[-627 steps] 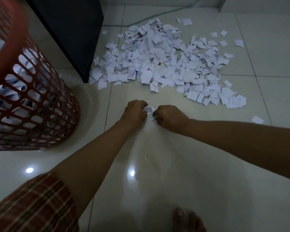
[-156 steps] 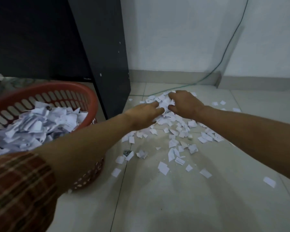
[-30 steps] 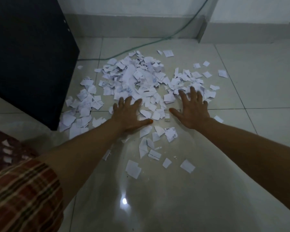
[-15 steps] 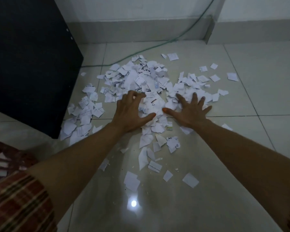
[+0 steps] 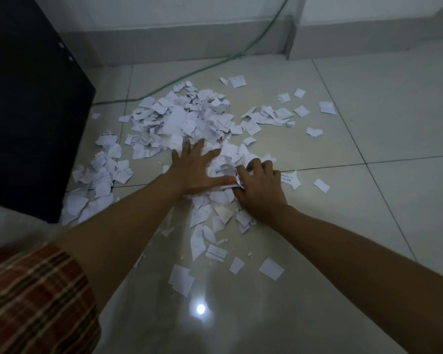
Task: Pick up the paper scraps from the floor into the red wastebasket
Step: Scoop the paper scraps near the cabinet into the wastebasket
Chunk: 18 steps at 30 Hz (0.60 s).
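Pale tiled floor (image 5: 368, 226), glossy, with a bright light spot mirrored near the bottom. Grey skirting and white wall along the top edge. Big dark cabinet (image 5: 28, 118) at left, cut off by the frame on top and side, its lower corner standing over a few scraps. Green cable (image 5: 189, 72) running across the tiles from the wall toward the cabinet, its end lost behind the pile.

Paper scraps (image 5: 184, 118) heaped thickly in the middle of the floor, thinning into loose bits to the right, beside the cabinet and toward the viewer. Faint print on some, too small to read. No sign of the red wastebasket in this view; only a dim reddish blur at the far left edge, impossible to identify.

Two bare forearms reaching in from below, a plaid sleeve (image 5: 36, 302) at lower left, partly out of frame. Left hand (image 5: 195, 169) spread flat, fingers straight and splayed, pressing down on the near edge of the pile. Right hand (image 5: 258, 185) just beside it, fingers curled over and bunching a clump of scraps against the floor. Fingertips of the right hand buried in paper, so the exact hold hard to make out. Slight motion blur on both hands.
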Motion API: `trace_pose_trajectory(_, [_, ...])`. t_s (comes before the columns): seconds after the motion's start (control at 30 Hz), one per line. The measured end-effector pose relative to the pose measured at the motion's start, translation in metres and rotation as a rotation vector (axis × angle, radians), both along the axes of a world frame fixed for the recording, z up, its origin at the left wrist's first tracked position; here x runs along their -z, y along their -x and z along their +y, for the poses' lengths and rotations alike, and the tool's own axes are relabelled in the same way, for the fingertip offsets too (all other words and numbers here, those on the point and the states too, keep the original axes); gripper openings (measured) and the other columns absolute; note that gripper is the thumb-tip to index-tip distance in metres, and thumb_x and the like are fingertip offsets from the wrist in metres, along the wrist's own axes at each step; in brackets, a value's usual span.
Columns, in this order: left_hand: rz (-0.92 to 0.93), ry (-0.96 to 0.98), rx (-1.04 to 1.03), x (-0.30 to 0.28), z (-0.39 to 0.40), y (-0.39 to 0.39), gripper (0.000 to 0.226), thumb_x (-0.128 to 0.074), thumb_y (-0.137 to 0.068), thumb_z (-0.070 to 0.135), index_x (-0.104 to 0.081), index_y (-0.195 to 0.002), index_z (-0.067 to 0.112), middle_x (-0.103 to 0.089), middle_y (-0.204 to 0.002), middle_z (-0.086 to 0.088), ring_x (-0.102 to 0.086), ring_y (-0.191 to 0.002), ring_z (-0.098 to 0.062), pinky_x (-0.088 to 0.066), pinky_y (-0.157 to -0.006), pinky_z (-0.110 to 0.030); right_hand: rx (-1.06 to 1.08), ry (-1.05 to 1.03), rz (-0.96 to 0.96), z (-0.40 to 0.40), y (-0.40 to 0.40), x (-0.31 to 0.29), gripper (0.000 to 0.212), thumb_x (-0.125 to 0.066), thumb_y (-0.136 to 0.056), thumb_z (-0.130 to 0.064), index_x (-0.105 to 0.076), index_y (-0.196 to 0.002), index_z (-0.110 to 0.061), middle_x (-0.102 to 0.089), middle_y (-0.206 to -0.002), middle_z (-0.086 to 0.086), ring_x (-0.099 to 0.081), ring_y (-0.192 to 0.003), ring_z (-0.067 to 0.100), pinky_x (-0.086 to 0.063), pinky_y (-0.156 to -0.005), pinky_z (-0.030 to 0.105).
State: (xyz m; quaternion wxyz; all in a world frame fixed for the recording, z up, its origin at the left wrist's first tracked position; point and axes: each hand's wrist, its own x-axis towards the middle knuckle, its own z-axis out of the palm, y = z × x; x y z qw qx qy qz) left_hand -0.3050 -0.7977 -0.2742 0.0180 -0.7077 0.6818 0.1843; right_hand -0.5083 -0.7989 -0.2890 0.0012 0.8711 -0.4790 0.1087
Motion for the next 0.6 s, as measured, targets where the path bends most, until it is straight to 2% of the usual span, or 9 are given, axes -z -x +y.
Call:
trace_pose_trajectory(0.1, [-0.003,0.075,0.019,0.004,0.019,0.003,0.113,-0.026,-0.055,0.1,-0.017,-0.15,0.037,-0.005,-0.162,-0.004,-0.001,-0.148,-0.032,-0.007,-0.115,-0.062,-0.045,-0.067,0.012,-0.001,0.0,-0.004,0.041,-0.064,-0.08,-0.038,-0.059,-0.111,-0.013,-0.052,-0.097,0.017,-0.05,-0.085,0.037,-0.042,-0.063,0.041])
trace_pose_trajectory(0.2, [-0.064,0.129,0.068,0.005,0.034,0.0,0.104,-0.033,-0.065,0.092,-0.024,-0.148,0.031,-0.016,-0.159,-0.007,-0.013,-0.145,-0.031,-0.017,-0.115,-0.055,-0.087,-0.158,0.001,-0.005,-0.002,-0.01,0.043,-0.063,-0.085,-0.031,-0.055,-0.12,-0.008,-0.05,-0.106,0.02,-0.046,-0.094,0.038,-0.043,-0.068,0.043])
trace_pose_trajectory(0.27, [-0.08,0.216,0.063,0.007,0.044,0.001,0.085,-0.036,-0.076,0.081,-0.035,-0.142,0.028,-0.032,-0.15,-0.009,-0.027,-0.137,-0.031,-0.029,-0.109,-0.049,-0.108,-0.204,-0.005,-0.006,-0.003,-0.015,0.042,-0.059,-0.087,-0.027,-0.051,-0.124,-0.007,-0.047,-0.111,0.02,-0.044,-0.098,0.037,-0.043,-0.071,0.043])
trace_pose_trajectory(0.37, [-0.125,0.306,0.071,0.006,0.059,0.01,0.061,-0.037,-0.085,0.062,-0.047,-0.131,0.023,-0.046,-0.132,-0.011,-0.041,-0.118,-0.033,-0.042,-0.093,-0.045,-0.139,-0.242,-0.015,-0.003,-0.004,-0.023,0.04,-0.058,-0.086,-0.022,-0.05,-0.121,-0.006,-0.048,-0.111,0.019,-0.046,-0.098,0.035,-0.036,-0.065,0.037])
trace_pose_trajectory(0.5, [-0.092,0.273,0.094,-0.003,0.068,0.016,0.04,-0.047,-0.093,0.038,-0.047,-0.125,0.015,-0.047,-0.121,-0.015,-0.047,-0.104,-0.033,-0.046,-0.08,-0.04,-0.218,-0.266,0.037,0.001,-0.005,-0.037,0.037,-0.057,-0.088,-0.023,-0.049,-0.121,-0.007,-0.05,-0.112,0.016,-0.049,-0.1,0.035,-0.031,-0.067,0.033])
trace_pose_trajectory(0.6, [-0.102,0.195,0.14,-0.015,0.074,0.014,0.035,-0.047,-0.094,0.037,-0.046,-0.119,0.012,-0.048,-0.113,-0.013,-0.053,-0.097,-0.032,-0.045,-0.075,-0.037,-0.274,-0.232,0.102,0.008,-0.007,-0.051,0.038,-0.056,-0.091,-0.028,-0.047,-0.123,-0.01,-0.052,-0.113,0.013,-0.051,-0.101,0.034,-0.032,-0.067,0.032])
